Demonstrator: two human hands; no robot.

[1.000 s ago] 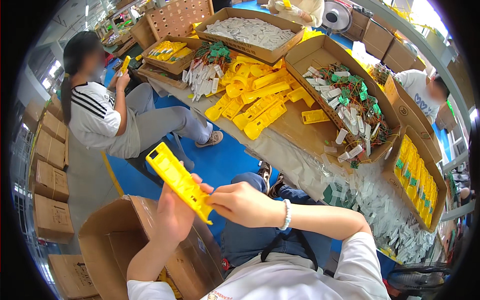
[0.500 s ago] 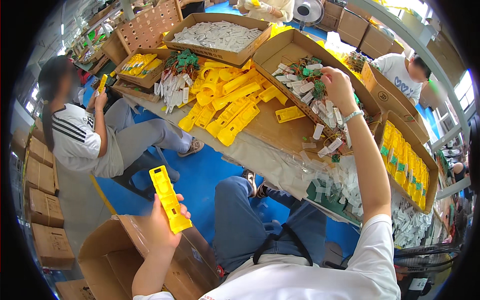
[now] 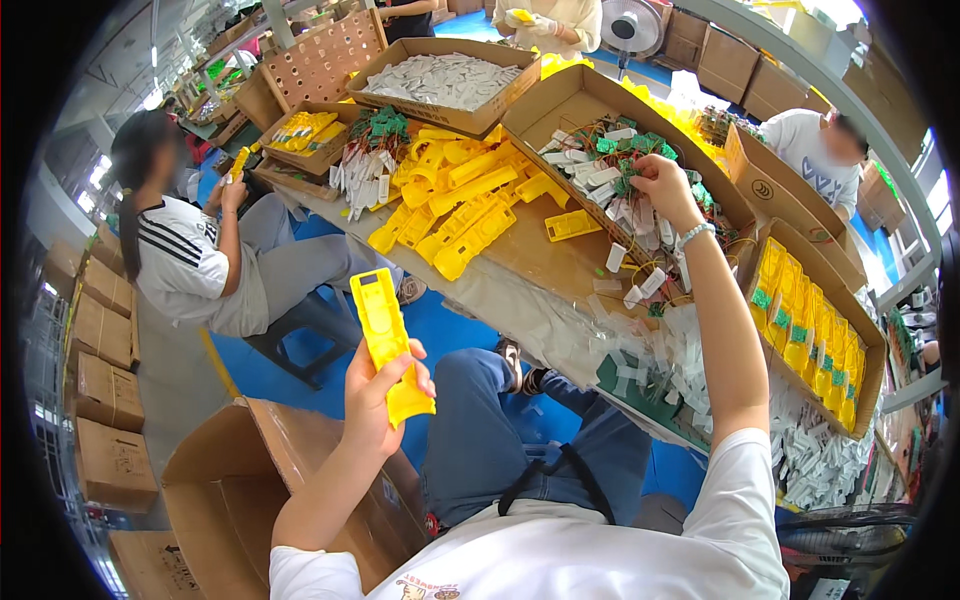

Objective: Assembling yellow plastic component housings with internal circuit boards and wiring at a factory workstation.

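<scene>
My left hand is closed round a long yellow plastic housing, held up over my lap with its hollow side showing. My right hand reaches into a cardboard tray of white plastic pieces with wires and green circuit boards. Its thumb and fingers are pinched together over the pile; what they grip is too small to make out. Left of that tray, loose yellow housings lie heaped on the table, and a single yellow piece lies apart from them.
A box of yellow housings with green boards stands at the right. Clear plastic bits litter the table's near edge. At the back sits a tray of white pieces. An open carton is beside me. A seated co-worker is at left.
My left hand has risen and moved right with the yellow housing. My right hand has shifted slightly left and down over the pile, its fingers closer together. The view has turned slightly.
</scene>
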